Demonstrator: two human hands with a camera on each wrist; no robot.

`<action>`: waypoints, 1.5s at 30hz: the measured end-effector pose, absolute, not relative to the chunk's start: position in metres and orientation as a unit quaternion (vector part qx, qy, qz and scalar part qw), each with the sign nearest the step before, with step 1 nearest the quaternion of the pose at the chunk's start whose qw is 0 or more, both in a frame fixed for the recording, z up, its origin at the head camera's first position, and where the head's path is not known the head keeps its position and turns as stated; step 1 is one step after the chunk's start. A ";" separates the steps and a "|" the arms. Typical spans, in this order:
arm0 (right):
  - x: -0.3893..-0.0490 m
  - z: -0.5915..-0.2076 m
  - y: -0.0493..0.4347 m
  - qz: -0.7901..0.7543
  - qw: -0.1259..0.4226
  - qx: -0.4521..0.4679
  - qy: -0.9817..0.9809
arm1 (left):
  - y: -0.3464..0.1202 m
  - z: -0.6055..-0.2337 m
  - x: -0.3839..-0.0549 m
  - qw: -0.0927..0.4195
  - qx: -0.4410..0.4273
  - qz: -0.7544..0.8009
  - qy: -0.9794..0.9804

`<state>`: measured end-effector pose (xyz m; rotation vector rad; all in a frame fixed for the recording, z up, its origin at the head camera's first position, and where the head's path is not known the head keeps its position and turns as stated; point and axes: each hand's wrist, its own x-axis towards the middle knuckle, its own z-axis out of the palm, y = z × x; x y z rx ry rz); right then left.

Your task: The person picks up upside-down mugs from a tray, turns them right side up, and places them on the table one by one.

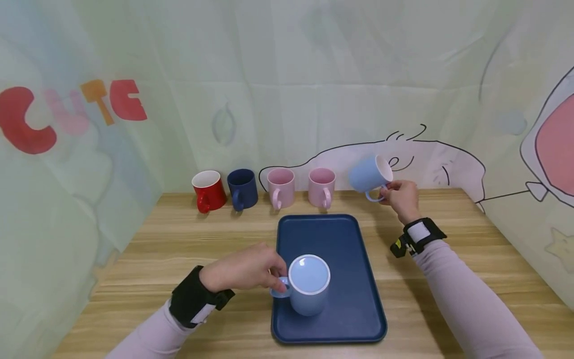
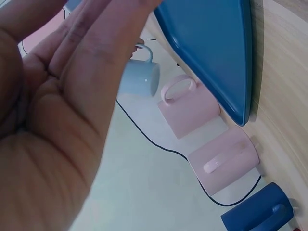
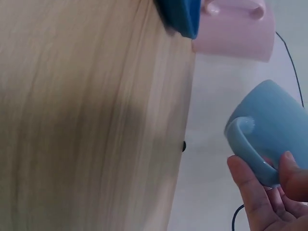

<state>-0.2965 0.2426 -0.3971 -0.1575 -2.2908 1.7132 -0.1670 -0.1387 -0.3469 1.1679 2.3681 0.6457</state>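
My left hand (image 1: 253,269) pinches the handle of a light blue mug (image 1: 309,294), which is upside down over the front part of a dark blue tray (image 1: 332,234). In the left wrist view that mug is hidden behind the palm (image 2: 53,120). At the back right, my right hand (image 1: 401,199) grips the handle of a second light blue mug (image 1: 365,174). This one is tilted on its side above the table, its white inside facing right. The right wrist view shows the thumb and fingers (image 3: 260,197) around its handle.
Along the table's back edge stand a red mug (image 1: 209,192), a navy mug (image 1: 242,189) and two pink mugs, one on the left (image 1: 281,187) and one on the right (image 1: 321,187). Printed cloth (image 1: 269,99) hangs behind the wooden table (image 1: 193,249).
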 end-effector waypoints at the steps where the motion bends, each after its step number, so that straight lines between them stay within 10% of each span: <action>1: -0.298 -0.398 0.243 0.583 0.133 -0.057 -0.799 | -0.139 -0.347 -0.167 0.209 0.419 0.232 0.853; 45: -0.303 -0.395 0.204 0.301 0.171 -0.026 -0.938 | -0.139 -0.350 -0.167 0.218 0.408 0.239 0.854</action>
